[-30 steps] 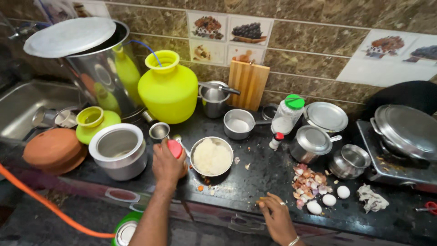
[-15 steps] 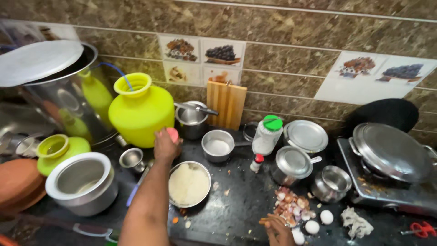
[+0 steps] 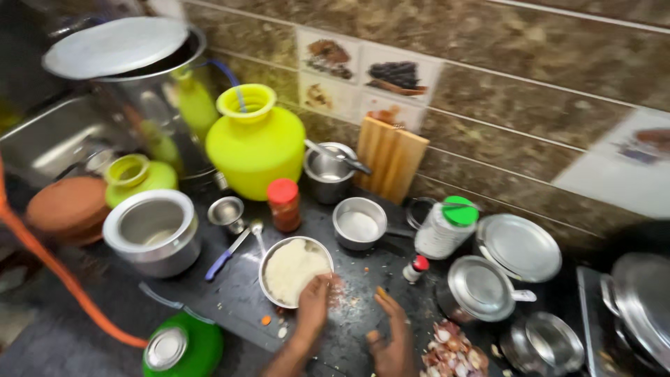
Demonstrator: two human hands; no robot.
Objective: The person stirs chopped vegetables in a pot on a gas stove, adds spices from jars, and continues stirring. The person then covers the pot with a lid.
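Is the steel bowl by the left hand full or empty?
Nearly full: the steel bowl holds a white grainy mass close to its rim, and the left hand touches its near edge.

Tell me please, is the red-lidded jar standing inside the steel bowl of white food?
No, the red-lidded jar stands on the counter behind the steel bowl, apart from it.

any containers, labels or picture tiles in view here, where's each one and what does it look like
Red-capped jar: counter, right in front of the yellow pot; small, reddish-brown.
Green-capped bottle: right of the small saucepan; white, rounded.
Red-capped small bottle: below the green-capped bottle; tiny, white.
Picture tiles: wall above the wooden board; square, white, showing food.
Left hand: on the bowl of white grain.
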